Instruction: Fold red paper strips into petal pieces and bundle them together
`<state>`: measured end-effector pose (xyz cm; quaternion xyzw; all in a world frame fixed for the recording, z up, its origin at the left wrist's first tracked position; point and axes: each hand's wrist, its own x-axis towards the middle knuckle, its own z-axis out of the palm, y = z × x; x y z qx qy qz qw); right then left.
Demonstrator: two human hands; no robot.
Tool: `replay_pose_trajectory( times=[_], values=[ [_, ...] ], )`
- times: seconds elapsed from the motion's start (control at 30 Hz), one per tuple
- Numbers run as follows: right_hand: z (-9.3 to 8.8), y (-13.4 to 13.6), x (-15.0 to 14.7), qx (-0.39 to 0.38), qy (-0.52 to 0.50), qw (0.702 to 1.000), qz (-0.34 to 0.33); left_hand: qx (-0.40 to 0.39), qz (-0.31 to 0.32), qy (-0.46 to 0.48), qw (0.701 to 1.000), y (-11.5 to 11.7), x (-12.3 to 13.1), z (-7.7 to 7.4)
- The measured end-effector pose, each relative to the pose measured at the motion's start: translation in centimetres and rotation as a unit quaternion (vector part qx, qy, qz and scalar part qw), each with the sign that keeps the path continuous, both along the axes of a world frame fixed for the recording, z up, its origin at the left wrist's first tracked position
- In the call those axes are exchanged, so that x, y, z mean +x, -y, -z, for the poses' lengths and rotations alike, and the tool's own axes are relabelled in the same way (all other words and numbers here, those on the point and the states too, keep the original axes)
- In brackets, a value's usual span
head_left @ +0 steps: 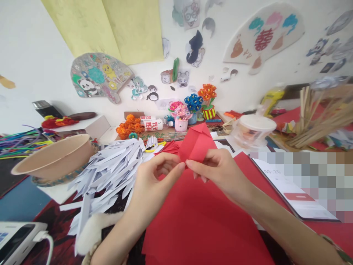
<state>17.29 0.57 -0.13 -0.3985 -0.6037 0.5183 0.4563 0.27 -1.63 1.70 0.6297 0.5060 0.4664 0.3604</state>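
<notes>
The left hand point(151, 178) and right hand point(223, 171) pinch a folded red paper point(195, 143) above red sheets point(204, 224) on the table point(56, 222). White paper strips point(110, 169) heap left; decorated fans point(264, 51) hang on the far wall point(24, 48).

panda fan point(96, 79) and red-symbol fan point(245, 46) on wall point(19, 48); tan bowl point(55, 158) left, phone point(288, 189) right, yellow bottle point(272, 97) back right.

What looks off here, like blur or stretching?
Head view: the bowl looks stretched, the wooden sticks smeared, pixel blocks cover part of the phone; mid head view, the left hand, right hand and folded red paper look clearer.
</notes>
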Motion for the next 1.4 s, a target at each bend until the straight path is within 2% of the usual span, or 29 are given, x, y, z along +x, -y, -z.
replay_pose_trajectory(
  times=[0.13, 0.2, 0.3, 0.4, 0.57, 0.67, 0.77, 0.87, 0.93, 1.1, 1.23, 1.4],
  values=[
    [0.1, -0.4, 0.2, -0.020, 0.015, 0.999, -0.043, -0.005, 0.003, -0.025, 1.000, -0.2, -0.4, 0.1],
    [0.1, -0.8, 0.4, -0.014, 0.003, 0.999, -0.028, -0.031, 0.011, -0.043, 0.999, -0.5, -0.8, -0.1],
    [0.2, -1.3, 0.7, -0.009, -0.018, 0.999, 0.030, -0.074, 0.043, -0.053, 0.995, -0.9, -1.2, -0.2],
    [0.5, -1.6, 0.7, -0.023, -0.031, 0.997, 0.062, -0.077, 0.051, -0.041, 0.995, -1.2, -1.3, 0.1],
    [1.0, -1.8, 0.6, -0.063, -0.033, 0.996, 0.053, -0.050, 0.025, -0.024, 0.998, -1.8, -1.3, 1.1],
    [1.2, -2.3, 1.0, -0.052, -0.020, 0.997, 0.048, -0.065, 0.041, -0.034, 0.996, -2.4, -1.9, 1.7],
    [1.7, -3.4, 1.8, -0.018, 0.038, 0.998, 0.041, -0.075, 0.079, -0.099, 0.989, -3.2, -2.6, 1.9],
    [2.4, -4.3, 2.4, -0.001, 0.120, 0.992, 0.028, -0.034, 0.118, -0.232, 0.965, -3.8, -3.1, 1.9],
    [2.8, -4.6, 2.6, -0.008, 0.166, 0.986, 0.007, -0.011, 0.130, -0.287, 0.949, -4.1, -3.2, 1.9],
    [3.3, -4.0, 3.0, -0.001, 0.229, 0.973, -0.022, 0.018, 0.159, -0.355, 0.921, -4.4, -2.8, 2.4],
    [3.9, -3.5, 3.2, 0.029, 0.275, 0.960, -0.031, 0.045, 0.160, -0.382, 0.909, -4.1, -2.1, 3.0],
    [4.9, -3.1, 3.5, 0.118, 0.316, 0.941, -0.035, 0.056, 0.173, -0.388, 0.904, -4.1, -1.9, 4.0]
  ],
)
